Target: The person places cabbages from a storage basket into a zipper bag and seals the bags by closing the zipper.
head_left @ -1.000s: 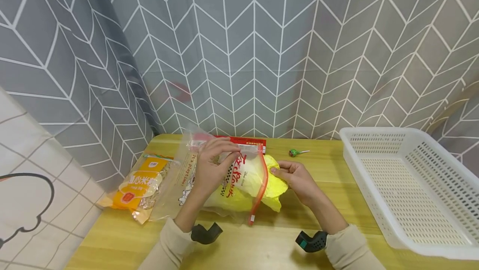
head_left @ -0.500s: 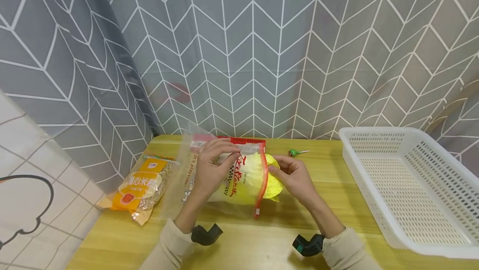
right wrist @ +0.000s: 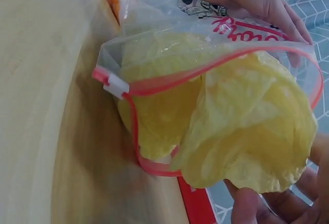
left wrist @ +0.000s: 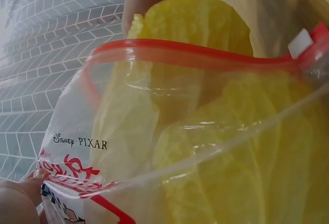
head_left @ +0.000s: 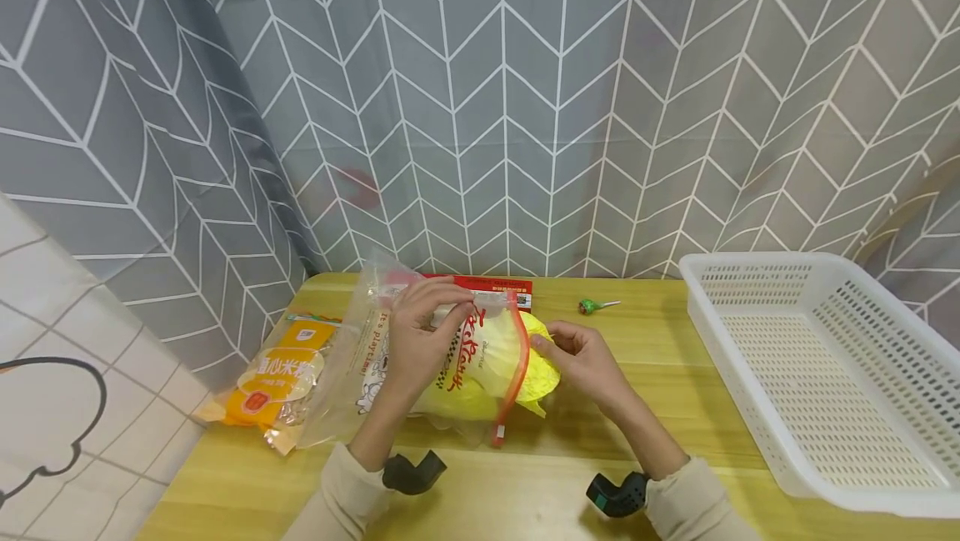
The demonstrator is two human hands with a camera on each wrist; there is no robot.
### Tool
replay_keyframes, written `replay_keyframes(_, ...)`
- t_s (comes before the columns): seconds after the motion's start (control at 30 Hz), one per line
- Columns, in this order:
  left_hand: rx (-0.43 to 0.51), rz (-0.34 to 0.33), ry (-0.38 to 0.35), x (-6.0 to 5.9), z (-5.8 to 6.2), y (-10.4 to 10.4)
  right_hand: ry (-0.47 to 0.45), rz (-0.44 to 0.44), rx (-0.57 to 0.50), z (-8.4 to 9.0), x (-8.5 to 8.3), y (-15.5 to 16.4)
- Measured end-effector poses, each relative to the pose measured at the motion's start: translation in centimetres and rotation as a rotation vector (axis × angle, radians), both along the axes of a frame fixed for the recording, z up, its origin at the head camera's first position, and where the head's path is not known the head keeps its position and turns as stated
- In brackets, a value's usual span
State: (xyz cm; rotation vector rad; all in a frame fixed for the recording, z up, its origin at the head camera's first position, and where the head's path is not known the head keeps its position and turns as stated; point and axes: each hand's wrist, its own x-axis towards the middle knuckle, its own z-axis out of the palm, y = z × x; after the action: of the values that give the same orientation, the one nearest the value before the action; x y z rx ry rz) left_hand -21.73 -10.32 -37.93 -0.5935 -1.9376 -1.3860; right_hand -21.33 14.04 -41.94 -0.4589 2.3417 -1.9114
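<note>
A clear zip bag (head_left: 480, 358) with red print and a red slider strip lies on its side, its mouth open to the right. My left hand (head_left: 423, 328) pinches the bag's upper side between thumb and fingers. Crinkled, leaf-like yellow pieces (right wrist: 252, 131) fill much of the bag, and one sticks out through the mouth. At that end my right hand (head_left: 585, 358) holds the protruding yellow piece, thumb on the near side and fingers behind it. The white slider (left wrist: 299, 43) sits at one end of the red strip.
An orange-and-clear food packet (head_left: 277, 374) lies left of the bag, partly overlapped by it. Behind the bag is a flat red package (head_left: 495, 283). A green lollipop (head_left: 588, 306) lies at the back. The white plastic basket (head_left: 750, 408) stands at the right.
My right hand has moved slightly left with the yellow piece, and less of it sticks out of the mouth. The bag's mouth has shifted a little left. My left hand keeps its pinch.
</note>
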Motion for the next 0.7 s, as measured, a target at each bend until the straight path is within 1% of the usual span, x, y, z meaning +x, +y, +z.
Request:
replay_keyframes(0.1, 0.012, 0.016, 0.031, -0.1, 0.0, -0.1, 0.004, 0.010, 0.044, 0.4, 0.1, 0.4)
replay_keyframes(0.13, 0.015, 0.019, 0.040, -0.1, 0.0, -0.1, 0.000, 0.021, 0.042, 0.5, 0.1, 0.5)
replay_keyframes(0.27, 0.029, 0.030, 0.054, -0.2, -0.2, -0.3, -0.012, 0.093, -0.001, 0.8, 0.3, 0.7)
replay_keyframes(0.33, 0.032, 0.032, 0.047, -0.2, -0.2, -0.3, -0.019, 0.104, -0.039, 0.8, 0.3, 0.4)
replay_keyframes(0.4, 0.034, 0.032, 0.035, -0.2, -0.1, -0.3, -0.013, 0.079, -0.065, 0.7, 0.3, 0.1)
replay_keyframes(0.53, 0.024, 0.026, 0.013, 0.0, 0.0, -0.3, -0.014, -0.033, -0.154, 0.5, 0.4, -0.6)
replay_keyframes(0.63, 0.023, -0.005, 0.006, 0.1, 0.2, -0.3, -0.050, -0.082, -0.279, 0.4, 0.4, -0.8)
replay_keyframes(0.7, 0.030, -0.033, 0.004, 0.2, 0.4, -0.2, -0.083, -0.069, -0.382, 0.4, 0.5, -0.7)
